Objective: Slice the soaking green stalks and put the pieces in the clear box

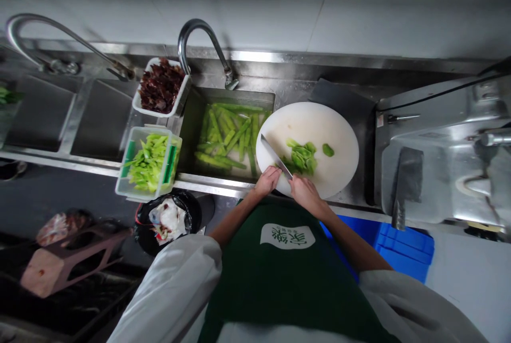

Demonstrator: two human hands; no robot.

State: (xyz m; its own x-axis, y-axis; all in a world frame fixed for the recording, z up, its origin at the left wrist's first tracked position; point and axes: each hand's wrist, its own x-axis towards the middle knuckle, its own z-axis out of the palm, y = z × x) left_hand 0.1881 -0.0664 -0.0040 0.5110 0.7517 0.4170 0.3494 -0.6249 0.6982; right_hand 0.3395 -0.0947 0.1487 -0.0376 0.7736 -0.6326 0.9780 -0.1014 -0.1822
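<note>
A white round cutting board (339, 167) lies on the steel counter at the right of a sink. My right hand (305, 192) is closed around the handle of a knife (275, 156), whose blade points up and left over the board. At the board's lower left edge, my left hand (268, 180) has its fingers closed beside the blade, on a green piece mostly hidden under them. Green slices (303, 157) lie in a pile right of the blade, and a single slice (328, 150) sits apart from them.
Long green stalks (235, 133) lie in the water-filled sink (191, 135). Left of it stand a tub of cut green pieces (148, 165) and a white tub of dark red leaves (162, 88). A cleaver (408, 175) rests at the right; below is a bin (144, 226).
</note>
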